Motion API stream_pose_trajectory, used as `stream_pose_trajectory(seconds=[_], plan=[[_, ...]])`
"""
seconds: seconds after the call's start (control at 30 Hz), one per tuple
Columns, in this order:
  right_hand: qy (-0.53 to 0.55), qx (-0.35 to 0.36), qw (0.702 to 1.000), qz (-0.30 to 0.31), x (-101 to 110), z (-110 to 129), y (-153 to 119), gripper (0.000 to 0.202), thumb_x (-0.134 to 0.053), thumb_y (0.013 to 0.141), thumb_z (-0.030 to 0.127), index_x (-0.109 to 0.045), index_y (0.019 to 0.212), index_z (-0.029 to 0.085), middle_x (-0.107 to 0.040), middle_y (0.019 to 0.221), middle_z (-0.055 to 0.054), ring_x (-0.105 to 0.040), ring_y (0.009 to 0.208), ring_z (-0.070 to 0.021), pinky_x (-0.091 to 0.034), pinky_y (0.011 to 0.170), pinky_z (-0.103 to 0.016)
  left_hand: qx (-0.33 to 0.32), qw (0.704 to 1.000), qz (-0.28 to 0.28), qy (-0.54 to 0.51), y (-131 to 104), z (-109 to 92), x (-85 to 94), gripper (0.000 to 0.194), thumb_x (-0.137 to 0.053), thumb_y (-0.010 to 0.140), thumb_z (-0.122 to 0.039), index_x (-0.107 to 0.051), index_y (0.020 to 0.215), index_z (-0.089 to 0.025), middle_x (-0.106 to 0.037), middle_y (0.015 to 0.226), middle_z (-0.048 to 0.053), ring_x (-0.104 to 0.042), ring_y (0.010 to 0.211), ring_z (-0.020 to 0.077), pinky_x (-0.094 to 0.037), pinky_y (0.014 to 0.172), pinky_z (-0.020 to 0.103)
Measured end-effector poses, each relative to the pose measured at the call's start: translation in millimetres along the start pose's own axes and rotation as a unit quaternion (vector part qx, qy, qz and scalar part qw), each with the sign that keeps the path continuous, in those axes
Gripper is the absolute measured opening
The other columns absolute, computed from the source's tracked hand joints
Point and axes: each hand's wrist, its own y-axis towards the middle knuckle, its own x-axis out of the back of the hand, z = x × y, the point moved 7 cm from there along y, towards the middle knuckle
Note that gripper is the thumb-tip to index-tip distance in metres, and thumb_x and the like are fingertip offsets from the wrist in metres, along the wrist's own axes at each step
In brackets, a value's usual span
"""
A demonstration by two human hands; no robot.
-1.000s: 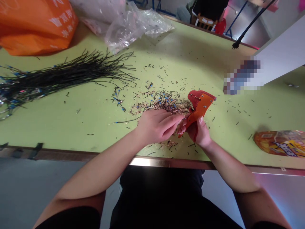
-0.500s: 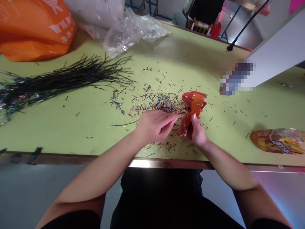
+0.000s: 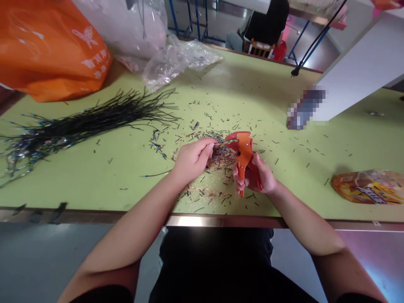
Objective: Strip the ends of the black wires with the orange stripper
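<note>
My left hand (image 3: 194, 160) pinches a thin black wire (image 3: 157, 174), whose blue-tipped end trails out to the left. The wire's other end reaches the jaws of an orange-red wire stripper (image 3: 244, 149). My right hand (image 3: 255, 174) is wrapped round the stripper's handles, and its head points up and left. Beneath both hands lies a pile of wire scraps (image 3: 225, 159), with short black bits, copper strands and blue pieces. To the left a long bundle of black wires (image 3: 104, 112) rests on the green table (image 3: 104, 176).
An orange bag (image 3: 63, 54) and clear plastic wrapping (image 3: 170, 67) stand at the back left. On the right lie a snack package (image 3: 369, 187) and a white panel (image 3: 353, 63) with a blurred object against it. Behind the table, a person (image 3: 267, 21) sits on a chair.
My right hand has turned the stripper more upright, with its handles now showing. My left hand has moved slightly left and up with the wire. The whole view has shifted a little.
</note>
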Motion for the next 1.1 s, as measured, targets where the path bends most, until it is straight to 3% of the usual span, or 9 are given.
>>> stream_pose_trajectory(seconds=[0.23, 0.47, 0.63, 0.87, 1.1], plan=[[-0.013, -0.02, 0.999, 0.031, -0.9, -5.2, -0.7, 0.081, -0.056, 0.087, 0.092, -0.069, 0.106, 0.014, -0.069, 0.078, -0.004, -0.072, 0.067, -0.0178, -0.065, 0.067, -0.033, 0.006, 1.0, 0.022, 0.016, 0.6, 2.6, -9.1, 0.039, -0.042, 0.107, -0.041, -0.076, 0.106, -0.02, -0.078, 0.085, 0.003, -0.073, 0.08, 0.0203, -0.055, 0.08, 0.032], [-0.011, -0.012, 0.999, 0.045, -2.3, -1.9, -3.0, 0.077, -0.057, 0.089, 0.09, -0.066, 0.109, 0.017, -0.071, 0.083, -0.005, -0.075, 0.075, -0.0193, -0.066, 0.07, -0.033, -0.007, 0.999, -0.041, -0.015, 0.2, 5.6, -3.2, 0.041, -0.041, 0.109, -0.042, -0.075, 0.109, -0.019, -0.075, 0.075, 0.002, -0.07, 0.071, 0.0181, -0.054, 0.074, 0.03], [-0.038, -0.016, 0.997, 0.065, -9.2, -0.5, -3.9, 0.079, -0.057, 0.087, 0.09, -0.067, 0.111, 0.016, -0.073, 0.09, -0.009, -0.077, 0.089, -0.0236, -0.066, 0.078, -0.037, -0.017, 1.0, -0.022, 0.013, 1.7, 4.7, -5.0, 0.041, -0.041, 0.108, -0.04, -0.076, 0.109, -0.019, -0.079, 0.085, 0.004, -0.073, 0.078, 0.0196, -0.055, 0.077, 0.032], [-0.018, -0.01, 0.998, 0.059, -7.4, 0.6, -6.0, 0.076, -0.062, 0.087, 0.088, -0.066, 0.108, 0.015, -0.075, 0.094, -0.009, -0.077, 0.083, -0.0209, -0.066, 0.076, -0.033, -0.006, 0.999, -0.002, 0.038, 3.6, 5.5, -7.5, 0.042, -0.04, 0.108, -0.039, -0.077, 0.113, -0.02, -0.083, 0.101, 0.007, -0.077, 0.092, 0.0221, -0.058, 0.087, 0.033], [-0.04, 0.02, 0.998, 0.034, -7.0, 1.6, -5.5, 0.075, -0.057, 0.09, 0.088, -0.069, 0.104, 0.015, -0.071, 0.081, -0.004, -0.074, 0.074, -0.0175, -0.065, 0.071, -0.032, -0.002, 0.999, 0.004, 0.045, 3.9, 5.7, -6.9, 0.045, -0.039, 0.108, -0.041, -0.077, 0.115, -0.02, -0.083, 0.109, 0.009, -0.077, 0.099, 0.0241, -0.059, 0.093, 0.036]])
